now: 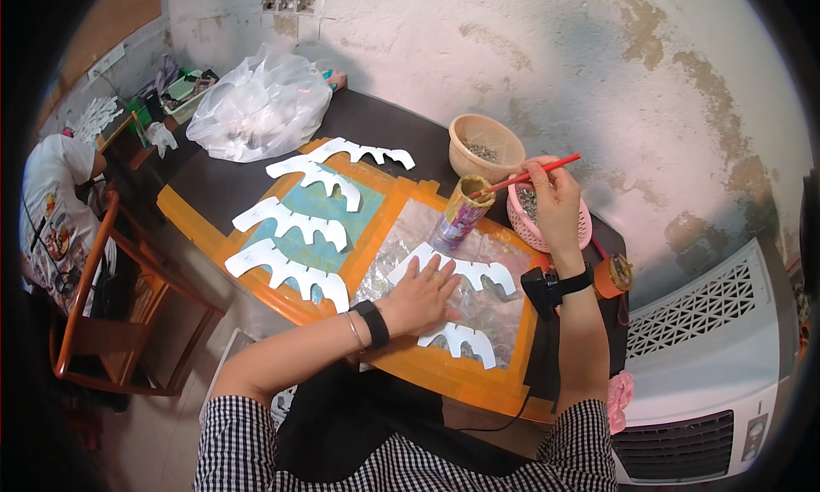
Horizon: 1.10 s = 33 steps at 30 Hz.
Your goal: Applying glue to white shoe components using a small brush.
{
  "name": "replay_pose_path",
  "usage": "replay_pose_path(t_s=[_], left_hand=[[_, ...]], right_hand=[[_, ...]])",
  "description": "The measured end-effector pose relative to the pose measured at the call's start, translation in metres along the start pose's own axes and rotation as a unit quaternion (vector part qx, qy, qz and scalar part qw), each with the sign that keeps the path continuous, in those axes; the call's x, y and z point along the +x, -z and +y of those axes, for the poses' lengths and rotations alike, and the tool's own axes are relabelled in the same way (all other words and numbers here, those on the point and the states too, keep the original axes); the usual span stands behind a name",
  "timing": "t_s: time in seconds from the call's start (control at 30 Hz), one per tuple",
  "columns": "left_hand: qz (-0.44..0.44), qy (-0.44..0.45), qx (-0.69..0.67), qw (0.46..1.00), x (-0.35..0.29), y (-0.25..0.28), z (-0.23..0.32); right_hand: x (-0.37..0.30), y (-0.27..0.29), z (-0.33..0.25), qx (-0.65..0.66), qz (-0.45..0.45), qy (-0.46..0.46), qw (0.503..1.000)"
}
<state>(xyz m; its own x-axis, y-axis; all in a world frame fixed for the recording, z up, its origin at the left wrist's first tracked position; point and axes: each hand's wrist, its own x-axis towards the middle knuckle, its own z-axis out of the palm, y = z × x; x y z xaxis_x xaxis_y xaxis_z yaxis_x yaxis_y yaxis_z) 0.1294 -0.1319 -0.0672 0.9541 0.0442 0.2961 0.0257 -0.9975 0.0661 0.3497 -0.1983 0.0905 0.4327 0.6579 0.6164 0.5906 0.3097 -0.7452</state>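
My left hand lies flat with fingers spread, its fingertips on a white scalloped cutout. A smaller white cutout sits just below that hand, on a clear plastic-covered panel. In my right hand is a slim red brush, gripped between thumb and fingers. The brush slants down to the mouth of a purple can with a yellow-crusted rim; its tip is hidden there. Several more white cutouts are spread over the blue-green panel to the left.
Behind the can stand a beige bowl and a pink basket of small metal bits. An orange tape roll is at the right. A filled plastic bag stands far left; a person sits near a wooden chair. A white cooler flanks the table.
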Motion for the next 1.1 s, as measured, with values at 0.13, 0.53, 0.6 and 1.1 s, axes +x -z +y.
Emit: replay_pose_path(t_s=[0.13,0.53,0.6,1.1], left_hand=[[0.014,0.005,-0.049,0.999,0.016,0.024,-0.020],[-0.043,0.178,-0.244,0.952,0.033,0.037,-0.054],[-0.022,0.182,-0.251,0.950,0.033,0.035,-0.064],[0.100,0.081,-0.172,0.977,-0.026,0.086,-0.021]], right_hand=[[0.003,0.007,-0.004,0.025,0.032,-0.040,0.998],[0.002,0.057,0.006,0.125,0.175,-0.099,0.972],[0.002,0.059,0.001,0.131,0.190,-0.084,0.969],[-0.038,0.085,-0.012,0.144,0.224,-0.096,0.959]])
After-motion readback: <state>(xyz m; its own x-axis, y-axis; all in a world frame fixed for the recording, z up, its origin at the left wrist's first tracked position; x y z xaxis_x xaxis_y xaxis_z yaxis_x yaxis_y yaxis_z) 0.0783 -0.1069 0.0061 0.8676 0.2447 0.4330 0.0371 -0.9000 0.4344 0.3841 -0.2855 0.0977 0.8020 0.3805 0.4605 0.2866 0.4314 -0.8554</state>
